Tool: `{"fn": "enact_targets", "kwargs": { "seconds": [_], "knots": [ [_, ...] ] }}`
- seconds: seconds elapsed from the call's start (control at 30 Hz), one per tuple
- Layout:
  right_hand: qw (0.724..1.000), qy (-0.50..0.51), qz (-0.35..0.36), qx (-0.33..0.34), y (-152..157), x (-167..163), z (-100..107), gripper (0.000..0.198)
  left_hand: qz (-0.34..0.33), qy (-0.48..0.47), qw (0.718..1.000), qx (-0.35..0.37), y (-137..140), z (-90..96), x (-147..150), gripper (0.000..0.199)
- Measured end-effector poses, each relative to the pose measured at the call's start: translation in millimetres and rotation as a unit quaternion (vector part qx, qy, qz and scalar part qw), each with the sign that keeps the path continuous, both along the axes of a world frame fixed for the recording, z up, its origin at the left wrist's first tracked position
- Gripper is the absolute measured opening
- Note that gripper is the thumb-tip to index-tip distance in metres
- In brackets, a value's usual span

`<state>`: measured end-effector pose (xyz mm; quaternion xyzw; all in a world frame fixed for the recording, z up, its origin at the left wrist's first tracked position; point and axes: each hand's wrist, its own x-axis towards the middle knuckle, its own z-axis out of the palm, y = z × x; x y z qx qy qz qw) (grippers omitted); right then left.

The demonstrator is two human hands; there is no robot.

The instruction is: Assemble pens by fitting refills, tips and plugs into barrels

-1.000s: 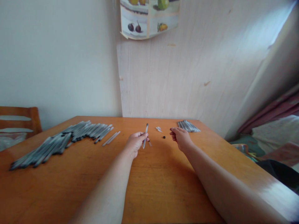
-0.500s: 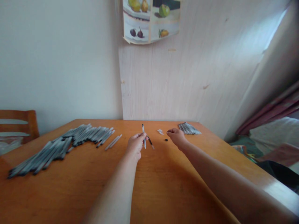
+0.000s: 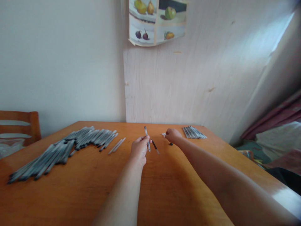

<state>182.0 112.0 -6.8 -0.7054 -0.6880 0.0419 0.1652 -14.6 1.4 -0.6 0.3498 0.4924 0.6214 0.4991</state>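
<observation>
My left hand (image 3: 140, 147) is closed around a pen (image 3: 148, 145) with a clear barrel and a dark upper end, held tilted above the table, its tip pointing down. Just right of it lies a thin black-and-clear pen refill (image 3: 155, 147). My right hand (image 3: 173, 135) is at the small white plastic pieces (image 3: 163, 134), fingers bent together over them. Whether a piece is between its fingertips is hidden. Under that hand a small black pen cap (image 3: 171, 144) rests on the wood.
A long heap of pens (image 3: 54, 153) covers the left of the table (image 3: 150, 188). Near it lie a few clear empty barrels (image 3: 117, 146). At the back right is a neat row of pens (image 3: 194, 132). A wooden chair (image 3: 34, 125) stands at the left.
My right hand has moved left from beside the white pieces onto them. My left hand keeps hold of the pen. The whole view has shifted slightly.
</observation>
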Motion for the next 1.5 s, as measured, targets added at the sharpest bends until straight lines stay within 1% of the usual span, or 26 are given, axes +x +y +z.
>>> {"fn": "enact_targets", "kwargs": {
  "seconds": [0.23,0.43,0.6,0.77,0.83,0.87,0.9,0.93,0.97,1.03,1.07,1.1,1.17,1.23,1.33,1.43,1.5],
  "knots": [
    [0.998,-0.052,0.026,-0.029,9,-3,-5,0.019,0.004,-0.005,1.0,0.002,-1,0.7,1,0.027],
    [0.997,-0.051,0.045,-0.027,8,-1,-9,0.023,0.005,-0.002,1.0,0.009,0,-1.9,1,0.029],
    [0.998,-0.024,0.058,0.003,-2,-1,-4,0.033,-0.001,0.0,1.0,0.011,2,-3.1,0,0.03],
    [0.997,0.017,0.069,0.038,-20,-1,6,0.025,0.002,0.002,1.0,0.014,1,-2.2,-1,0.033],
    [0.994,0.072,0.058,0.056,-31,-3,10,0.02,0.005,-0.001,1.0,0.016,1,-1.2,-1,0.033],
    [0.987,0.137,0.051,0.066,-38,-4,11,0.015,0.006,-0.005,1.0,0.015,1,-0.6,-1,0.033],
    [0.972,0.222,0.048,0.064,-45,-7,13,0.009,0.008,-0.009,1.0,0.012,1,0.0,-1,0.032],
    [0.949,0.309,0.051,0.045,-53,-9,14,0.006,0.01,-0.014,1.0,0.009,1,0.5,-2,0.031],
    [0.919,0.389,0.06,0.023,-61,-12,15,0.008,0.013,-0.02,1.0,0.006,2,0.9,-2,0.03],
    [0.841,0.533,0.087,-0.011,-77,-18,15,0.013,0.02,-0.034,0.999,0.005,4,1.1,-3,0.028],
    [0.803,0.588,0.093,-0.027,-85,-20,14,0.013,0.025,-0.042,0.999,0.008,4,0.9,-3,0.027],
    [0.773,0.626,0.095,-0.044,-92,-23,13,0.013,0.028,-0.05,0.998,0.012,5,0.5,-3,0.027],
    [0.728,0.676,0.096,-0.065,-104,-27,10,0.012,0.033,-0.064,0.997,0.021,7,-0.6,-4,0.028],
    [0.706,0.699,0.085,-0.076,-114,-31,7,0.011,0.036,-0.073,0.996,0.031,8,-1.8,-4,0.029],
    [0.692,0.711,0.08,-0.1,-124,-37,3,0.011,0.036,-0.074,0.996,0.042,9,-3.0,-4,0.028],
    [0.69,0.709,0.085,-0.117,-130,-43,1,0.012,0.032,-0.07,0.996,0.045,10,-3.8,-3,0.025],
    [0.7,0.699,0.082,-0.119,-132,-46,0,0.012,0.031,-0.072,0.996,0.048,10,-4.0,-2,0.024]
  ]
}}
